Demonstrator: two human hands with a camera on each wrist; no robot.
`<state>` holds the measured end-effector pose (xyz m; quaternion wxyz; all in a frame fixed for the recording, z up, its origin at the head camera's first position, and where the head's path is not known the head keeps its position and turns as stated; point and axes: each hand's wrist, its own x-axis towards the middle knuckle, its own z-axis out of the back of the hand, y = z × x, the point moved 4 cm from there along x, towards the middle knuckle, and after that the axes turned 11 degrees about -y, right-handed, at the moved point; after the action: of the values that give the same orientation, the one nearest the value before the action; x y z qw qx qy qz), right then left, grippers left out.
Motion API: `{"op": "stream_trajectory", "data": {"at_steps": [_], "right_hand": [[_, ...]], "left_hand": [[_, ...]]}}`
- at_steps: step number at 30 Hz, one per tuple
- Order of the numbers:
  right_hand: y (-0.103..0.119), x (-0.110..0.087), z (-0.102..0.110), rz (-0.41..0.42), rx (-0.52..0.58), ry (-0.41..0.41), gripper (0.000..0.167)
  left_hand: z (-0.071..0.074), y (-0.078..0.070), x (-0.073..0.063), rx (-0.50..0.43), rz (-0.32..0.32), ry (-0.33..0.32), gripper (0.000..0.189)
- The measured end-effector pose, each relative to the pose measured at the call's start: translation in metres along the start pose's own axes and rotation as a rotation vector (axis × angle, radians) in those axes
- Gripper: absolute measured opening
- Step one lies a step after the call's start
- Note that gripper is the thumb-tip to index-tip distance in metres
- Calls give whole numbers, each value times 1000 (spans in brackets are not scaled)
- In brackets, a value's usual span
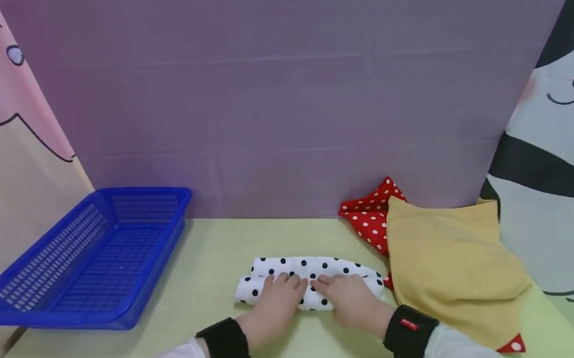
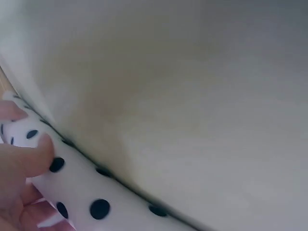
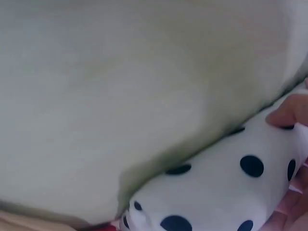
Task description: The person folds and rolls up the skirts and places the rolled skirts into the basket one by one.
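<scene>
Head view: a white cloth with black dots (image 1: 302, 264), bunched into a long roll, lies on the pale surface (image 1: 200, 326). Both hands are on it, the left hand (image 1: 277, 303) with its fingertips over the middle, the right hand (image 1: 355, 302) toward its right part. Left of the dotted cloth sits a blue basket (image 1: 97, 275); right of it a yellow cloth (image 1: 451, 263) overlaps a red cloth with white dots (image 1: 369, 218). Behind it rises a purple backdrop (image 1: 277, 92).

Left wrist view: the left thumb presses the near side of the dotted cloth while the fingers lie across its far side, holding the roll.

Right wrist view: the right hand holds it likewise, thumb on the near side, fingers opposite.
</scene>
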<state>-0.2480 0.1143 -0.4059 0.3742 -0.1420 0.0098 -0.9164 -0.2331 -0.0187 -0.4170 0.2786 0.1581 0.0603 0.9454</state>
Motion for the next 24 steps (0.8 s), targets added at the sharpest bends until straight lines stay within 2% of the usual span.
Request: {"op": "stream_trajectory", "data": {"at_steps": [4, 8, 13, 19, 21, 24], "right_hand": [[-9, 9, 1, -29, 125, 44, 53], [-19, 16, 3, -73, 217, 128, 54], [-29, 18, 5, -141, 383, 236, 56], [-40, 15, 1, -207, 630, 316, 55], [-42, 12, -1, -240, 665, 340, 55], [-39, 9, -2, -259, 611, 319, 55]], "left_hand": [[1, 8, 5, -56, -38, -65, 46], [0, 13, 7, -120, -77, -76, 42], [-4, 16, 9, -180, -117, -11, 39], [-3, 20, 17, -322, -83, 99, 40], [-2, 22, 21, -367, -72, 138, 38], [-1, 25, 27, -431, -61, 186, 35]]}}
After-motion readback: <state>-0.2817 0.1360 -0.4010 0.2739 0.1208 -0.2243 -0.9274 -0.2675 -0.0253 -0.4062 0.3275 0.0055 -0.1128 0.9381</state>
